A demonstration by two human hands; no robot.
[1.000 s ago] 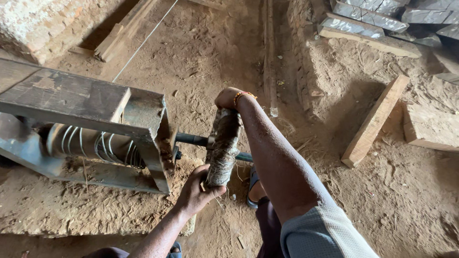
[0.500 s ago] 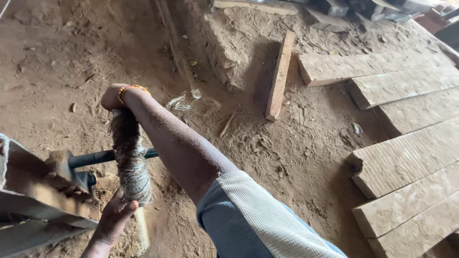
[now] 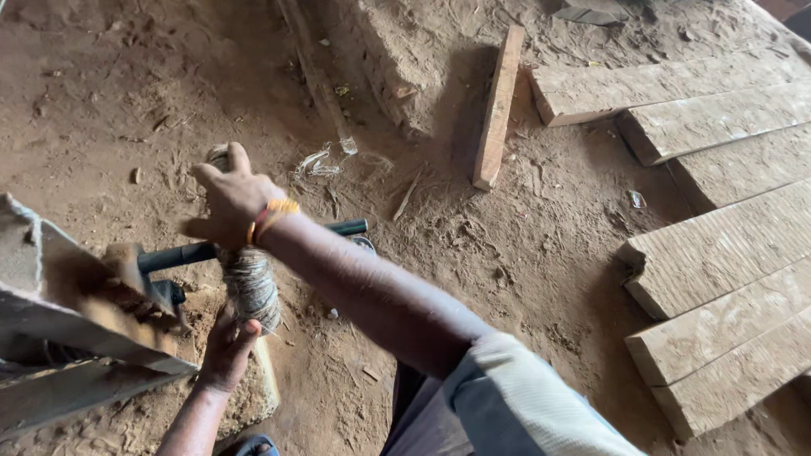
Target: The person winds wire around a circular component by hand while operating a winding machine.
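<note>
My right hand [image 3: 230,196] is clenched on the top of the fibre-wrapped spindle [image 3: 248,279], my left hand [image 3: 226,344] grasps its bottom. Its long axis stands nearly upright between them, crossing the dark metal rod [image 3: 193,251] beside the wooden frame [image 3: 80,325]

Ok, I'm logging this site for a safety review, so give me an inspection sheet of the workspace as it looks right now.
Surface: bare dirt floor strewn with sawdust.
Job's things: twine-wrapped spool on a dark metal rod that runs from a metal frame.
Clutter: loose fibre scraps, wood chips.
Grippers: right hand grips the spool's top; left hand holds its lower end.
Cables: nothing seen.
Surroundings: single loose plank; stacked rough planks at right.
</note>
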